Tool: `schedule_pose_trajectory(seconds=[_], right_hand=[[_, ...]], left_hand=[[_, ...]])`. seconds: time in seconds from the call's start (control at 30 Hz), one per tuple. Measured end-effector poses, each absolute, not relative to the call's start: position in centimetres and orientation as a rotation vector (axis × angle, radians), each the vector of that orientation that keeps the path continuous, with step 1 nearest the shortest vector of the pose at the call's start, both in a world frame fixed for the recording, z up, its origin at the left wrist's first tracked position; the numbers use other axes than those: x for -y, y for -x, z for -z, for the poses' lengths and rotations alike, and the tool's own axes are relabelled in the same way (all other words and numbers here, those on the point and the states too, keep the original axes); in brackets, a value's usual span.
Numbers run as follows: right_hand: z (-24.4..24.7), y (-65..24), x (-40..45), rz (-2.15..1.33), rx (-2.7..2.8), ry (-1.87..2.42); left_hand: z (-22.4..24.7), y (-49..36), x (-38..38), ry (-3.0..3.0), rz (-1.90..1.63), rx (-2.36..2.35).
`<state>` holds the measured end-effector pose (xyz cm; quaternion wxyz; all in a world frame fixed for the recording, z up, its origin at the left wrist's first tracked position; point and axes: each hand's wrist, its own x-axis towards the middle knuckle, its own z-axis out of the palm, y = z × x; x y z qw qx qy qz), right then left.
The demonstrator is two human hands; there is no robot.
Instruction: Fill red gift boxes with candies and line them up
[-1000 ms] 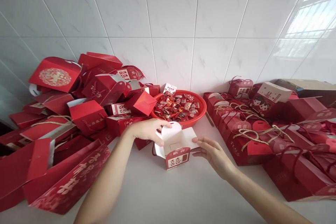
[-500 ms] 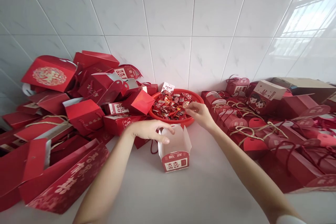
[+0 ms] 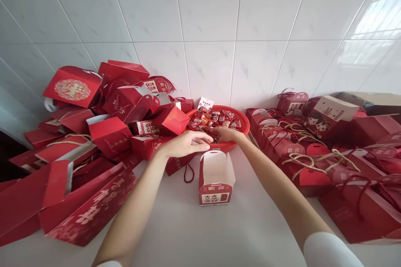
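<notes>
The right hand [image 3: 227,134] is down in the round orange-red plastic basin [image 3: 246,125], its fingers in among small sweets in shiny red wrappers [image 3: 227,119]; the fingertips are lost to sight there, so whether they grip one I cannot tell! Close beside it comes the left hand [image 3: 188,144], palm down at the basin's near rim, loosely open, fingers stretched towards the sweets and thumb a little apart; whether it touches the rim, I can't make out. Just in front, upright on the smooth pale tabletop [image 3: 200,233], stands the small red cardboard box with a white inside and a cream front panel [image 3: 216,197], top open, clear of both hands. A dark red cord loop [image 3: 189,174] lies to its left. Over on the left, a tumbled heap of red cardboard gift boxes [image 3: 109,133] leans at all angles; across on the right, more red boxes with cord handles [image 3: 308,175] sit packed close together. At the basin's back edge a white printed card [image 3: 206,103] pokes up, before the glossy grey-white tiled wall [image 3: 209,12]
</notes>
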<state>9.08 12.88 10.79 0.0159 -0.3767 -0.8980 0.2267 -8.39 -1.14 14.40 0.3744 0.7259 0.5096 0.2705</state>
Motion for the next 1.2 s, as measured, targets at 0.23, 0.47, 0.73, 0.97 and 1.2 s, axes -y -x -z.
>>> schedule_pose_trajectory(seconds=[0.23, 0.47, 0.73, 0.97, 1.2], right_hand=[[-10.4, -9.7, -13.7, -1.066, 2.32, 0.938], [-9.4, -12.0, -14.7, -1.178, 1.678, 0.758], [-9.3, -11.9, -14.5, -1.432, 1.375, 0.697], [-9.0, -12.4, -15.3, -1.499, 1.248, 0.668], [-8.6, -12.2, -15.5, -1.517, 1.23, 0.669]], left_hand=[[-12.7, 8.7, -0.7, -1.881, -0.988, -1.374], [-12.1, 7.6, -5.2, -2.171, -0.411, -1.759], [-11.8, 5.7, -8.7, -2.171, 0.028, -1.878], [-11.3, 4.3, -9.0, -2.179, 0.216, -2.005], [-11.5, 4.7, -9.4, -2.234, 0.25, -1.995]])
